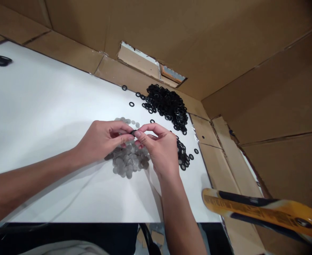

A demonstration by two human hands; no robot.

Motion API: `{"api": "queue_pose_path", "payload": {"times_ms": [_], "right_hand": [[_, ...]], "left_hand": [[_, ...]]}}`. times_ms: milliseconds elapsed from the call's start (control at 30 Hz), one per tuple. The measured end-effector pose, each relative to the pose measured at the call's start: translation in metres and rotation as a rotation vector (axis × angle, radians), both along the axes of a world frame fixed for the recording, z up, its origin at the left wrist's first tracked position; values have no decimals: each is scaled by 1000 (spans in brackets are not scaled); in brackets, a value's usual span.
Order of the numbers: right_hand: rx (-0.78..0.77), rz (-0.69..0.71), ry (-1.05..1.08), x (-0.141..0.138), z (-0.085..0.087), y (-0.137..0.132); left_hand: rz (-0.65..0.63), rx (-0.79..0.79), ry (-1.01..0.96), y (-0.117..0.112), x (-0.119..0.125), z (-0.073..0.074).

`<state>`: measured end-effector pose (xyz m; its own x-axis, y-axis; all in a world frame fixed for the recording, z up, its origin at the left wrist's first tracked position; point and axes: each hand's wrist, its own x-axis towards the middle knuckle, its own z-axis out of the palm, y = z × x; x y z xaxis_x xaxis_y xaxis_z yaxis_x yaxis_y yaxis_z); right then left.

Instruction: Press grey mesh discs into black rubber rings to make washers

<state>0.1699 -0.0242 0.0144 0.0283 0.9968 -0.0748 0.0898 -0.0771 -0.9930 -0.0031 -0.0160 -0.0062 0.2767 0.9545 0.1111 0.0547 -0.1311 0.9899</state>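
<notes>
Head view: I've got a black ring (133, 132) pinched between both hands, over the grey disc pile (129, 161). Left hand (102, 140): thumb and index together on the ring's left side. Right hand (162, 148): thumb and index clamped on its right side.

Around it: big heap of black rings (168, 106) beyond the right hand, a few strays beside it. Smaller ring cluster (183, 156) just right of that hand, some with grey centres. Yellow-and-black object (251, 210) crosses the right table edge, near my right forearm. Dark item (3, 61) in the far-left corner.

Widest room I see: left. Surface: white tabletop (52, 106), cardboard walls (225, 53) at far and right sides, cutout in the far one.
</notes>
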Motion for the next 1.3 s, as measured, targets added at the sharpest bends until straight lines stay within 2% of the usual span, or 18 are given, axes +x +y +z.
{"api": "queue_pose_path", "payload": {"times_ms": [167, 300, 433, 667, 800, 933, 1100, 1233, 1300], "right_hand": [[-76, 75, 164, 3, -4, 4], [-155, 119, 158, 6, -3, 4], [-44, 95, 48, 4, -1, 3], [47, 82, 43, -1, -1, 2], [121, 62, -66, -3, -2, 0], [196, 56, -212, -3, -2, -2], [83, 105, -97, 0, -1, 1], [62, 96, -188, 2, -2, 2], [64, 135, -198, 3, -2, 2]], "left_hand": [[-91, -66, -93, 1, 2, -3], [-99, -137, -94, 4, 3, -3], [-78, -220, -112, 7, 3, -1], [-197, -427, -423, 9, 4, -8], [-180, -483, -497, 8, 6, -7], [-110, -420, -401, 9, 3, -3], [-32, -219, -69, 7, 0, 3], [-48, -140, 28, 7, 0, 1], [-85, -122, 49, 8, -2, -1]]}}
